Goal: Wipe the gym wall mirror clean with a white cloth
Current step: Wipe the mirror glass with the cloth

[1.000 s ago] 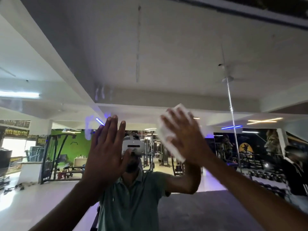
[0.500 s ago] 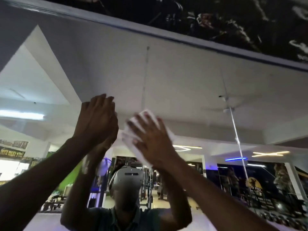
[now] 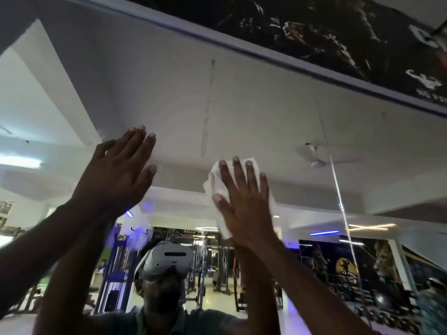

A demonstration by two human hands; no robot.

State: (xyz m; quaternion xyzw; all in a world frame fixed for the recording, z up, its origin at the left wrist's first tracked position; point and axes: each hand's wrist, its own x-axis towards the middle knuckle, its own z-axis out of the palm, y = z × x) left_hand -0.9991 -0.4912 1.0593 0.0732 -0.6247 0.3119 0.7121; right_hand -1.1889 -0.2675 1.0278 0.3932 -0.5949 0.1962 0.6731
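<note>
— Wiping was the step in hand, was it?

— Yes. Your right hand lay flat with the fingers straight and spread, pressing the white cloth against the gym wall mirror. The cloth was bunched under your palm, showing at ten o'clock and at seven o'clock of the hand.

— And the other hand?

— Your left hand was open too, fingers straight and together, empty, at nine o'clock of the cloth and apart from it. It looked braced on the glass, though I could not tell for sure that it touched.

— What did the next move call for?

— I judged the job to be mid-course. A faint vertical streak ran up the glass at twelve o'clock of the cloth, towards the mirror's top edge. A sweep upward over it, with the palm kept flat so the cloth did not slip out, seemed the thing. The reach was high, so pressure might have fallen off near the top.

— Any containers?

— None showed: no bucket or spray bottle. Only the reflected gym and your headset filled the lower glass.
</note>
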